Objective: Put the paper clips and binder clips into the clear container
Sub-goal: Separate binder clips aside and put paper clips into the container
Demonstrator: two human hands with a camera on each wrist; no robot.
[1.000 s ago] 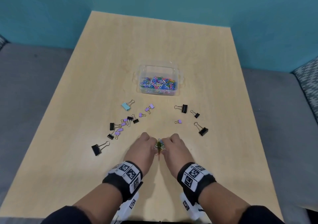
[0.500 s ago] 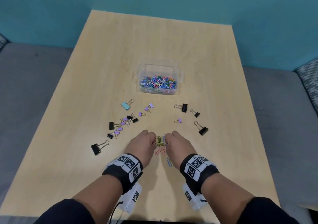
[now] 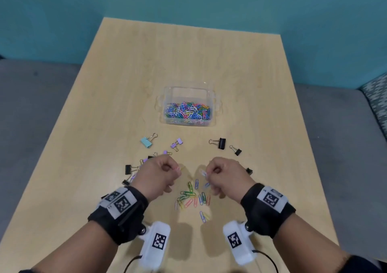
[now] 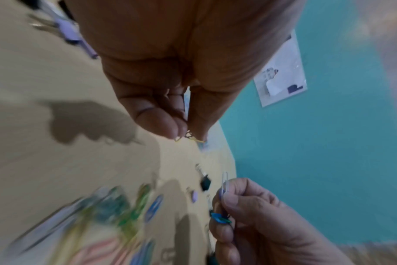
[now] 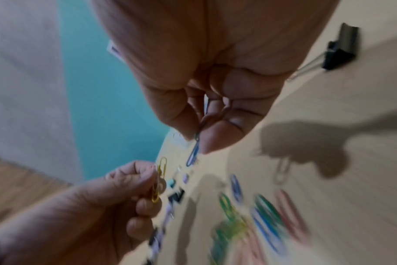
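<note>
fingers (image 5: 147,176) around a slim yellow paper clip (image 5: 159,179), upright

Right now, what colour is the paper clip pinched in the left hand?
Yellow. The paper clip in the left hand shows best in the right wrist view.

I see my left hand (image 3: 156,173) curled at ten o'clock, fingertips pinched. My right hand (image 3: 227,175) mirrors it at two o'clock.

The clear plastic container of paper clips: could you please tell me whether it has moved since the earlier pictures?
No. The clear plastic container sits at the same spot on the wooden table, beyond the scattered binder clips.
</note>
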